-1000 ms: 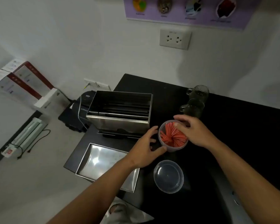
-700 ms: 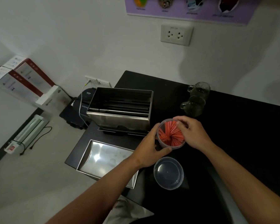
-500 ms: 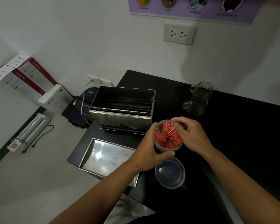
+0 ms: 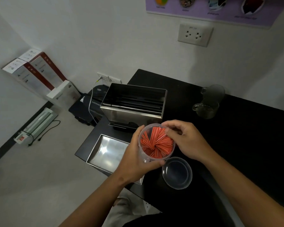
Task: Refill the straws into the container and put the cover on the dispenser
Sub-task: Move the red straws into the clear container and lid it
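Observation:
A clear plastic jar (image 4: 143,158) full of red straws (image 4: 156,143) is held above the black counter (image 4: 244,136). My left hand (image 4: 136,161) wraps around the jar's side. My right hand (image 4: 187,140) rests at the jar's right rim, fingertips pinching at the tops of the straws. The open steel straw dispenser (image 4: 131,112) stands just behind the jar, with dark straws inside. Its steel cover (image 4: 105,153) lies upside down at the counter's front left corner. The jar's clear lid (image 4: 177,172) lies on the counter below the jar.
Two glass mugs (image 4: 208,104) stand at the back of the counter, near the wall. A wall socket (image 4: 194,35) is above them. Boxes (image 4: 34,74), a black device with a cable (image 4: 95,99) and a laminator (image 4: 38,122) sit on the floor to the left.
My left hand closed around the jar and lifted it slightly toward me. My right hand shifted from the jar's far side to the straw tops.

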A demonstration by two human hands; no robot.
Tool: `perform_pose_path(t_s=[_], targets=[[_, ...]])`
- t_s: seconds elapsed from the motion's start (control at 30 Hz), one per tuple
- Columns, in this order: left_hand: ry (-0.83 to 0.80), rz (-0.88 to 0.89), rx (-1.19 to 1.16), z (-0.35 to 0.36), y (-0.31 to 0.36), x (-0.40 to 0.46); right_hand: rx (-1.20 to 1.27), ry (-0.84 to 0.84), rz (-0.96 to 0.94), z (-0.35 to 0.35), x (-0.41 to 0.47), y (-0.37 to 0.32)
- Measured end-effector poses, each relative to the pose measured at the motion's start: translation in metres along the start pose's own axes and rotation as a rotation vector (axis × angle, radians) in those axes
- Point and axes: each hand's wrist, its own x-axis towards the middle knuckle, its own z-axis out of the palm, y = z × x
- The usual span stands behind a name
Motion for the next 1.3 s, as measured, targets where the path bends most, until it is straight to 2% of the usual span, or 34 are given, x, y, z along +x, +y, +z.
perform_pose_path(t_s=[0.17, 0.47, 0.63, 0.83, 0.93, 1.07, 1.3], targets=[[0.052, 0.041, 0.019, -0.018, -0.003, -0.011, 0.005, -0.081, 0.004, 0.009, 0.003, 0.0], [0.083, -0.016, 0.118, -0.048, -0.019, -0.025, -0.858, -0.489, 0.19, 0.011, 0.014, 0.068], [0.086, -0.027, 0.115, -0.055, -0.019, -0.03, -1.017, -0.423, 0.187, 0.016, 0.012, 0.098], [0.111, -0.004, 0.109, -0.063, -0.014, -0.029, -1.007, -0.305, 0.141, 0.016, 0.009, 0.098], [0.124, -0.002, 0.095, -0.066, -0.013, -0.032, -0.853, -0.285, 0.171, 0.012, 0.007, 0.086], [0.15, -0.023, 0.096, -0.068, -0.01, -0.035, -0.6, -0.179, 0.149, 0.01, 0.002, 0.056], [0.171, -0.051, 0.093, -0.07, -0.004, -0.041, -0.361, -0.037, 0.002, 0.012, -0.002, 0.005]])
